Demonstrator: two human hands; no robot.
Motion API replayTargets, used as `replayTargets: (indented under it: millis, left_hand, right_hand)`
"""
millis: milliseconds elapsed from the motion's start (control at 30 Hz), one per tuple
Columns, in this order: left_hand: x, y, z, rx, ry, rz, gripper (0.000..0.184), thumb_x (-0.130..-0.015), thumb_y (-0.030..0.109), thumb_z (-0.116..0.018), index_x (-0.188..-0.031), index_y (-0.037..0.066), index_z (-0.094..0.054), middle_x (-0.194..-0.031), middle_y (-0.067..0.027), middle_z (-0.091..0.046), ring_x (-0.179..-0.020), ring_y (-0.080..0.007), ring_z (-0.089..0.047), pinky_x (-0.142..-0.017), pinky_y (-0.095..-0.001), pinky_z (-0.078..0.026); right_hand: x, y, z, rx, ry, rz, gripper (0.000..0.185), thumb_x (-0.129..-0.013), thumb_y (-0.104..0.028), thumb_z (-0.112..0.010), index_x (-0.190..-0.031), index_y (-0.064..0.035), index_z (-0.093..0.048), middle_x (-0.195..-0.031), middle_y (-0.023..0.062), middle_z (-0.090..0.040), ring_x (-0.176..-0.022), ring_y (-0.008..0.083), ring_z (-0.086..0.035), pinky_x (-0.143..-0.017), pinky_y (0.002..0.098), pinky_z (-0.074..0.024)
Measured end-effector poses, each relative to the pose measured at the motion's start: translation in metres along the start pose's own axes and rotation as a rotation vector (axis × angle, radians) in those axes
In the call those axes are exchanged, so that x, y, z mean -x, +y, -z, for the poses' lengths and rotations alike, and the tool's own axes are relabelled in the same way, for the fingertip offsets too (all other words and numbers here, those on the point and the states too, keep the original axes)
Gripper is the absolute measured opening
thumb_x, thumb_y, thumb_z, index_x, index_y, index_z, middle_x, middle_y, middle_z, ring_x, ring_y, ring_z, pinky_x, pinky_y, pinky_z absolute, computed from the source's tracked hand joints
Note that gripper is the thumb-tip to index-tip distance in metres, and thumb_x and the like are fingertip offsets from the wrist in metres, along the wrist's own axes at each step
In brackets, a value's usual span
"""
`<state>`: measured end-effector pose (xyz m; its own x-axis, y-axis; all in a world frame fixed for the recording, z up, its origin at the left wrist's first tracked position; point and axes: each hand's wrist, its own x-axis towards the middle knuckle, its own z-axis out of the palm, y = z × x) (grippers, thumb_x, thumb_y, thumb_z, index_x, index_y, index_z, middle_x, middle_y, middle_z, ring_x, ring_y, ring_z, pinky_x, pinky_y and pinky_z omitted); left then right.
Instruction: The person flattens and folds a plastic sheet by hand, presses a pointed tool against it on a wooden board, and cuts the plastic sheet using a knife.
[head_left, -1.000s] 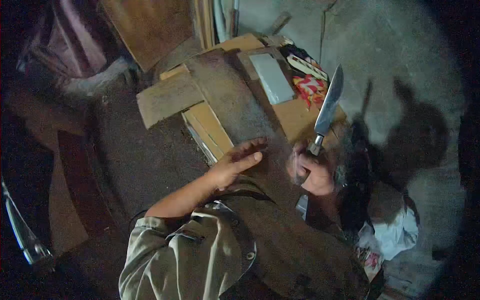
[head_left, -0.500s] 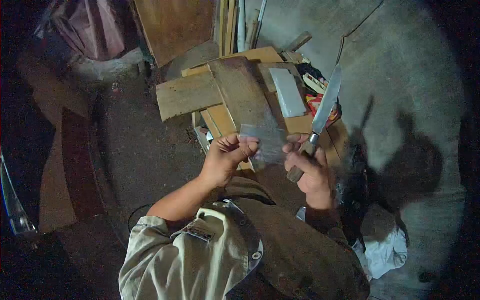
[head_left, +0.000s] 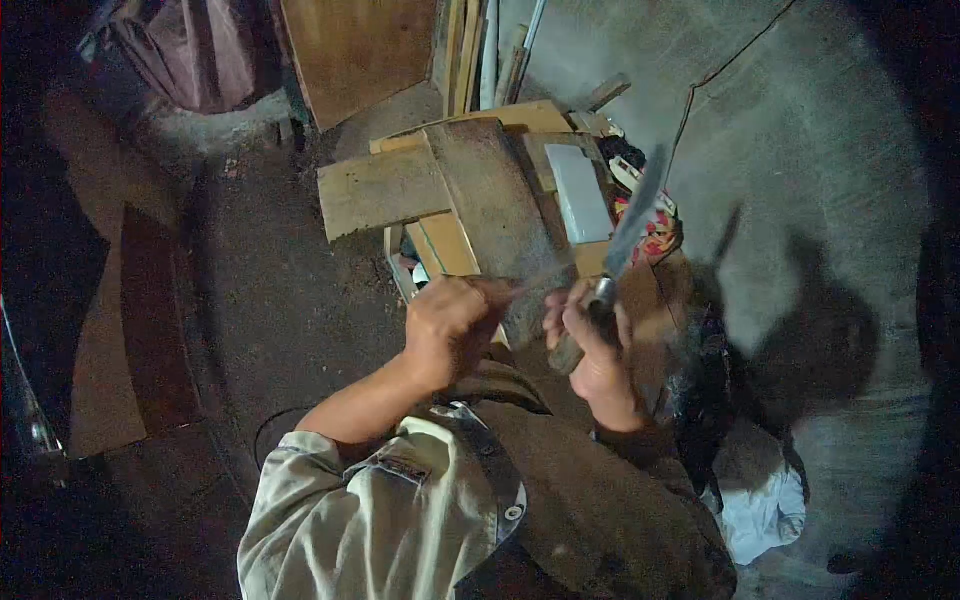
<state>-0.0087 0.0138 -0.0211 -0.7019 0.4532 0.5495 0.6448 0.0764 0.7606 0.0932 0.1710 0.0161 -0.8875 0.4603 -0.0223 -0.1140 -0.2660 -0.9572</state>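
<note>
My right hand (head_left: pixel 592 345) is wrapped round the handle of a knife (head_left: pixel 638 210), its long blade pointing up and slightly right, smeared by motion. A small piece of clear plastic film (head_left: pixel 546 278), thin and blurred, stretches between my two hands. My left hand (head_left: pixel 450 325) is closed on the plastic's left end, back of the hand toward me. Whether the right fingertips also pinch the plastic is too blurred to make out. Beyond both hands lies a pile of cardboard pieces (head_left: pixel 490 190).
On the cardboard rests a flat white packet (head_left: pixel 578 195). A red patterned wrapper (head_left: pixel 655 235) lies by the grey wall (head_left: pixel 790 170). Wooden strips (head_left: pixel 465 60) and a brown board (head_left: pixel 355 55) lean at the back. A white bag (head_left: pixel 765 515) is at lower right.
My left hand has turned so its back faces up, and the plastic now looks narrower. My right hand with the knife has moved left and slightly down, toward the left hand.
</note>
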Motion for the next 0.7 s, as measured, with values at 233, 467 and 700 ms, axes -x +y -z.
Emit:
replayTargets:
  millis: [233,467,700]
  left_hand:
    - [0.005,-0.007,-0.016,0.734,0.057,0.497,0.014,-0.087,0.006,-0.065,-0.099,-0.001,-0.065,-0.095,-0.0087,-0.069,-0.083,-0.0147,-0.064,-0.07,-0.0282,-0.05]
    - [0.001,-0.008,-0.024,1.129,0.171,0.679,0.019,-0.086,0.008,-0.067,-0.102,-0.001,-0.064,-0.086,-0.0043,-0.068,-0.073,-0.0098,-0.059,-0.065,-0.0247,-0.046]
    - [0.011,-0.012,-0.024,1.048,-0.065,0.72,0.017,-0.084,0.012,-0.07,-0.099,0.003,-0.067,-0.086,-0.0018,-0.068,-0.073,-0.008,-0.059,-0.065,-0.0233,-0.046]
  right_hand:
    - [-0.005,0.022,-0.001,-0.126,0.146,-0.017,0.025,-0.082,-0.012,-0.069,-0.099,-0.008,-0.052,-0.084,0.0058,-0.056,-0.069,0.0146,-0.056,-0.058,0.0271,-0.046]
    - [-0.004,0.037,0.003,-0.134,-0.001,0.065,0.022,-0.082,-0.001,-0.065,-0.099,-0.0074,-0.052,-0.097,0.0086,-0.058,-0.083,0.0181,-0.06,-0.059,0.0294,-0.0474]
    - [-0.014,0.011,-0.002,-0.005,0.099,0.047,0.028,-0.078,-0.003,-0.07,-0.094,-0.0074,-0.047,-0.077,0.0055,-0.06,-0.062,0.0134,-0.057,-0.054,0.0269,-0.0452]
